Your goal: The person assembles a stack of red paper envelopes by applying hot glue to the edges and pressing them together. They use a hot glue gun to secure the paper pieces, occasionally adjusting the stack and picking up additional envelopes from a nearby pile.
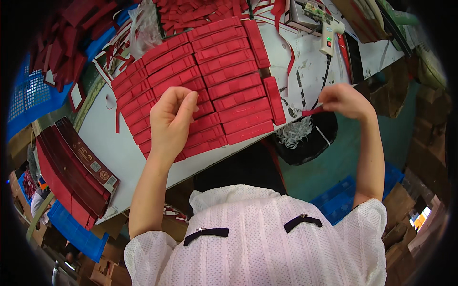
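Observation:
Rows of small red boxes with ribbon bows (228,63) lie packed side by side on the white table (183,177). Over the near part of these rows is my left hand (171,117), its thumb and fingers pinched together; what they hold, if anything, is too small to make out. Off to the right, past the table's edge, my right hand (348,101) is closed with its fingertips on a short piece of red ribbon (313,111). That ribbon sticks out leftward from the fingers. Two boxes stand turned along the right side of the rows, one being a red box (274,100).
A glue gun (328,40) with a cord lies at the back right. Below the table edge hangs a black bag (310,150) holding white paper strips (295,133). Dark red long boxes (78,167) sit at the left; loose red pieces (200,12) fill the back.

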A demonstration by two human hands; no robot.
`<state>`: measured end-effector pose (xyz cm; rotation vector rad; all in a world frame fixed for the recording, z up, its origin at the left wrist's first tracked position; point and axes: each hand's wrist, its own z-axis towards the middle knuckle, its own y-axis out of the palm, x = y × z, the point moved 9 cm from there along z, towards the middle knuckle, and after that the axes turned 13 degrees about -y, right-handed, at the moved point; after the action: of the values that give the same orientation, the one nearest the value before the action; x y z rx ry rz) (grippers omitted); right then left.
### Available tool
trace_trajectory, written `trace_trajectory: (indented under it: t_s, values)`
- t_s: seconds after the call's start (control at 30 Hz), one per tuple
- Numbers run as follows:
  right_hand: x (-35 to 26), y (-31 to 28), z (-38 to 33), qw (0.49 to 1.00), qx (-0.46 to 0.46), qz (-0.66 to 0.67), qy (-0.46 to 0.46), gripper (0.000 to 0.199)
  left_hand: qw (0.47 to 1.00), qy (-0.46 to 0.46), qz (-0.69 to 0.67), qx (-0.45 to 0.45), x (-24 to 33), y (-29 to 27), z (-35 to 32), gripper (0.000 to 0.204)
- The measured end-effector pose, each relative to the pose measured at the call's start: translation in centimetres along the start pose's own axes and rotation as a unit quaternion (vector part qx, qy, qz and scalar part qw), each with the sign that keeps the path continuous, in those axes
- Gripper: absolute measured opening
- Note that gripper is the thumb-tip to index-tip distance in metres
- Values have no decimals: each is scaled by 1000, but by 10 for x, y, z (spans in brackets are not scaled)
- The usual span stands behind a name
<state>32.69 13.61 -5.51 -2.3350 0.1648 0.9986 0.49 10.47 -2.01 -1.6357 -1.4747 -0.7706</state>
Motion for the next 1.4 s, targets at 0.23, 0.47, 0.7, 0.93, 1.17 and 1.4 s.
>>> trace_trajectory:
  t_s: [0.23,0.47,0.7,0.93,1.17,1.4]
  values:
    - [-85,-77,99,933,300,-37,-195,17,994,30,14,-108,57,34,-31,9]
    - [-111,-103,196,927,270,-259,28,32,890,417,143,120,183,43,-127,21]
    - [-69,-111,214,927,303,-221,-7,26,871,467,122,-90,171,69,-102,15]
    - [-77,-85,158,956,179,174,-156,15,986,2,-21,-163,72,47,35,22]
    - [-134,-35,108,946,63,275,-162,15,961,-134,-206,-129,57,49,67,28]
    - [-131,-9,79,950,95,252,-158,8,985,-57,-18,-163,48,54,38,12]
